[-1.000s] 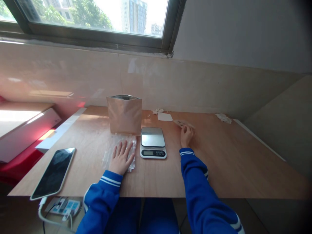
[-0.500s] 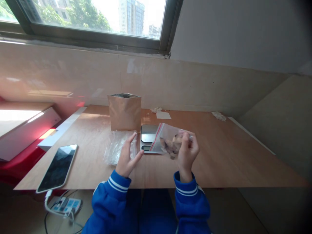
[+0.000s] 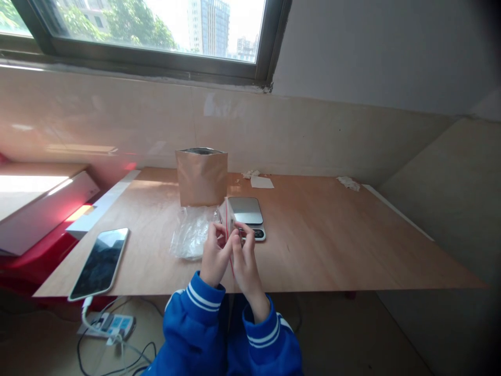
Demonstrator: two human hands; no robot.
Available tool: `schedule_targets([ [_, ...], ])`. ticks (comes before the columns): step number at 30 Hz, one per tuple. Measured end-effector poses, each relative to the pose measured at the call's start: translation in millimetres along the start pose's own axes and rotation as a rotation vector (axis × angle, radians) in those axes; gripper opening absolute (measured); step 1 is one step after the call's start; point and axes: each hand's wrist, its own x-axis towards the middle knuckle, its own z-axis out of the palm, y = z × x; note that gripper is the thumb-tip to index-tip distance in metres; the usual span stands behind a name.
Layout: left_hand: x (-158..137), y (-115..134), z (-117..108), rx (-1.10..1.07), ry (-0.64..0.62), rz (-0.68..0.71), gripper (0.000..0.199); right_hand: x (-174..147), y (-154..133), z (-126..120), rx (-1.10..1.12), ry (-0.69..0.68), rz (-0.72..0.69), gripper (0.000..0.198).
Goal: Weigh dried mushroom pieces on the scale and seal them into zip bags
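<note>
A clear zip-lock bag with a red seal line is turned nearly edge-on to me in front of the scale. My left hand pinches it from the left. From the right, my right hand grips the same bag, fingertips close to the left ones. The brown pieces inside are mostly hidden by my fingers. Just behind stands a small digital scale with a metal plate, its display partly covered by my right hand. A pile of clear plastic bags lies left of my hands.
A brown paper pouch stands upright and open-topped behind the plastic bags. A phone on a charging cable lies at the table's left front edge, above a power strip. White paper and crumpled tissue lie toward the back.
My right hand has brought the zip-lock bag left and turned it edge-on. My left hand, open before, now pinches the bag too. More of the scale shows.
</note>
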Motion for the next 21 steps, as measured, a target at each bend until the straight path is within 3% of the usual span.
schedule_targets([
  [2, -1, 4, 1, 0.009, 0.01, 0.002, 0.032, 0, -2, 2, 0.103, -0.102, 0.072, 0.043],
  [5, -2, 7, 2, 0.049, -0.042, -0.005, 0.033, 5, 0, -1, 0.167, -0.143, 0.114, 0.045],
  [13, 4, 2, 8, 0.254, -0.059, 0.065, 0.031, 9, 12, -9, 0.081, -0.163, -0.042, 0.047],
  [21, 9, 4, 6, 0.3, -0.105, 0.177, 0.029, 9, 13, -10, 0.036, -0.143, -0.047, 0.048],
])
